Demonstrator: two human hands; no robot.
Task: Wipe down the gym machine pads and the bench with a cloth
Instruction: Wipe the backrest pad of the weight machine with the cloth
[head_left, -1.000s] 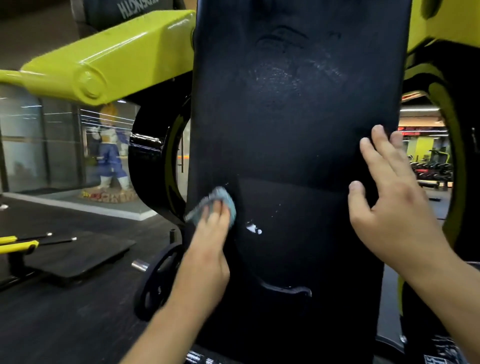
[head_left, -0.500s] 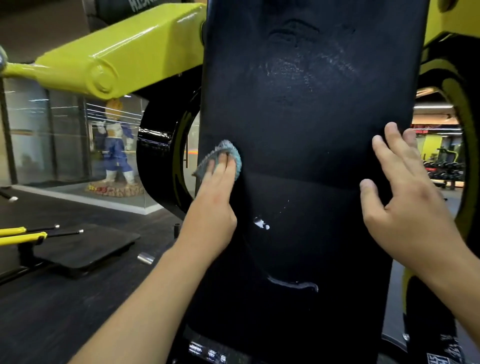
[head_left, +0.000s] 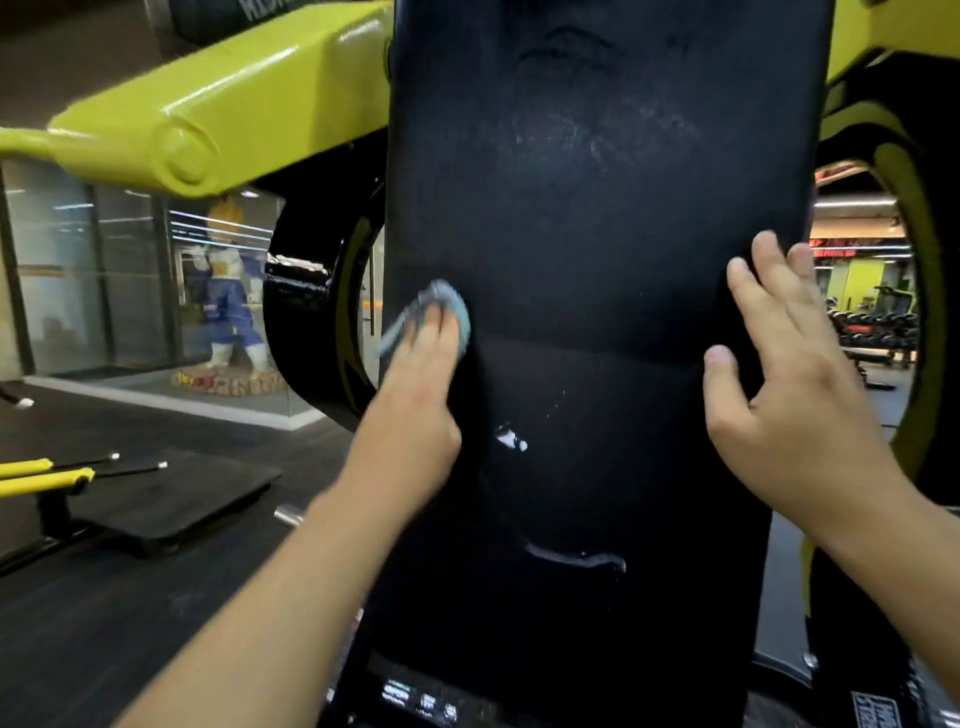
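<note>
Left hand pressed small blue-grey cloth flat-fingered against tall black vinyl pad. Right hand lay on pad's right edge, fingers spread.

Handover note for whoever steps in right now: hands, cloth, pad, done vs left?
Left hand: straight fingers press the blue cloth against the black back pad near its left edge.
Right hand: open, flat on the pad's right edge, bracing.
Done: cannot tell which areas are clean.
Left: white smudge and streak lower down, faint marks up top; bench not in view.
</note>
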